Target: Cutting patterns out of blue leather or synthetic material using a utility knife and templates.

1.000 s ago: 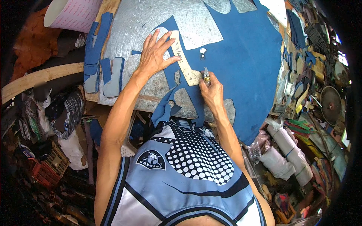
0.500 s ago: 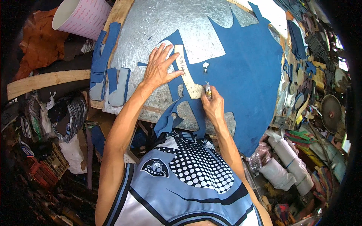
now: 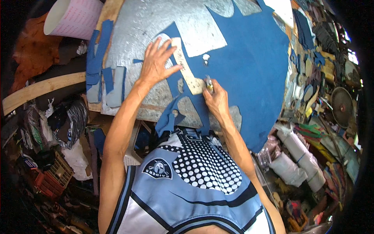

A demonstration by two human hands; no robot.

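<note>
A blue sheet of leather-like material (image 3: 249, 74) with cut-out gaps lies over the metal-topped table (image 3: 132, 35). On it rests a narrow cream template (image 3: 187, 72) with handwriting, wider at its near end. My left hand (image 3: 155, 64) lies flat with its fingers spread, thumb and fingertips pressing the template's far part. My right hand (image 3: 216, 97) is closed around a small cutting knife (image 3: 209, 85), its blade tip pointing away from me beside the template's near right corner. Whether the blade touches the sheet is too small to tell.
Cut blue strips (image 3: 102, 50) and grey-backed pieces (image 3: 116, 86) lie along the table's left edge. A white bucket (image 3: 74, 16) stands at the far left. Wrapped rolls (image 3: 304, 156) and a fan (image 3: 343, 107) are on the right. Blue scraps (image 3: 167, 121) hang over the near edge.
The whole view has shifted, so table, template and hands appear higher and further left. Against the template both hands keep nearly the same place.
</note>
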